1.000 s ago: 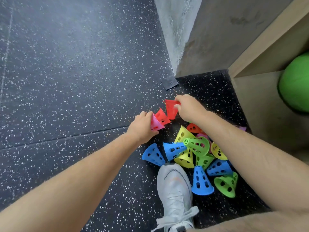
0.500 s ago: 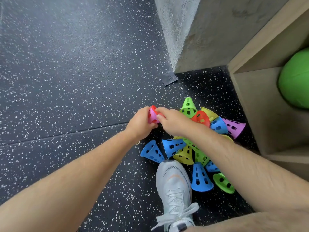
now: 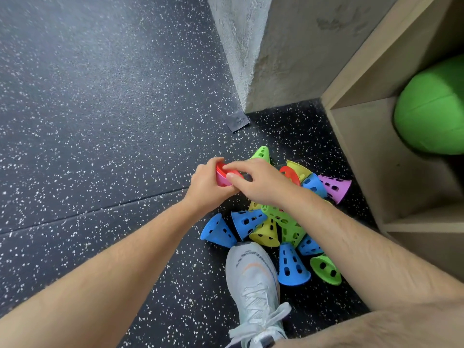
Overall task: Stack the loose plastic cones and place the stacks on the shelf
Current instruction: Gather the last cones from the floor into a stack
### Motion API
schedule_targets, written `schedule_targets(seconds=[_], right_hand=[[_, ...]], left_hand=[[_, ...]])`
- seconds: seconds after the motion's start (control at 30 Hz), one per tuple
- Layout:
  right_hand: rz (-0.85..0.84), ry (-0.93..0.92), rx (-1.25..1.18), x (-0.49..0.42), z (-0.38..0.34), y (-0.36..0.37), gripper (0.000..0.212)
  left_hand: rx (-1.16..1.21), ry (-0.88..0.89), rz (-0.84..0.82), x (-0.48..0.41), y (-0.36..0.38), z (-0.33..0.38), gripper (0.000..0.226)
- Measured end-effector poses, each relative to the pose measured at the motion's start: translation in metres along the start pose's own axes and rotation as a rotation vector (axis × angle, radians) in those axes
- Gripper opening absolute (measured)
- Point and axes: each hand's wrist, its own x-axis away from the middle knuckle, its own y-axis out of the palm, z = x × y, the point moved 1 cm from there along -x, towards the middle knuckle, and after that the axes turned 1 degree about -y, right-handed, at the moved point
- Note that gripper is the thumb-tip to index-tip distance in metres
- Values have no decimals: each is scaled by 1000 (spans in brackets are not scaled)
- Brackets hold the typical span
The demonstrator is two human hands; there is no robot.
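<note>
A white shoe (image 3: 253,280) stands nearest on the speckled floor (image 3: 100,121). Loose cones (image 3: 266,233) lie in a heap touching its toe and to its right: an upright blue cone (image 3: 292,267) and a tipped green cone (image 3: 325,270) nearest, then blue, yellow and green ones lying on their sides against one another.

Just beyond the heap, to its left, both hands meet above the floor. The left hand (image 3: 208,187) wraps its curled fingers round a short stack (image 3: 222,175) of nested cones, red over pink. The right hand (image 3: 261,182) pinches the stack's right end between thumb and forefinger, the other fingers curled.

Farther right more cones lie tipped together: green, red, yellow, blue and a purple cone (image 3: 335,187) nearest the shelf (image 3: 364,146). The wooden shelf stands at the right edge, with a green ball (image 3: 431,109) inside. A dark patch (image 3: 237,121) lies on the floor at the foot of a grey wall (image 3: 251,59).
</note>
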Motion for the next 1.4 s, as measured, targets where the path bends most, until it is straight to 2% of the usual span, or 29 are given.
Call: schedule_targets(seconds=[0.1, 0.2, 0.3, 0.4, 0.47, 0.57, 0.67, 0.73, 0.8, 0.93, 1.27, 1.33, 1.4], right_hand=[[235, -51, 226, -5, 9, -12, 31], [112, 41, 455, -12, 24, -17, 34], [-28, 52, 529, -18, 32, -17, 37], [-67, 57, 551, -23, 36, -16, 41], [-21, 44, 550, -25, 38, -18, 46], [179, 19, 410, -25, 36, -27, 64], [401, 47, 70, -17, 26, -36, 60], [456, 66, -127, -10, 16, -37, 53], [432, 47, -172, -6, 10, -30, 42], [350, 89, -105, -7, 15, -19, 15], [612, 104, -309, -10, -2, -29, 11], [589, 123, -328, -14, -4, -27, 11], [470, 151, -276, -19, -2, -19, 13]], left_hand=[[112, -28, 27, 1, -1, 1, 90], [167, -3, 17, 0, -3, 0, 89], [193, 7, -7, 0, -6, 0, 86], [187, -5, -58, 2, -6, -3, 88], [184, -7, -85, 4, -7, -6, 88], [180, 2, -121, 4, -10, -7, 88], [175, 7, -140, 2, -11, -8, 90], [178, 12, -143, 1, -9, -9, 88], [168, 31, -150, 0, -7, -7, 84], [143, 44, -155, -2, -6, -5, 87], [161, 33, -156, -5, -5, -11, 89], [178, 35, -163, -5, -5, -10, 87], [197, 44, -160, -4, -5, -9, 86]])
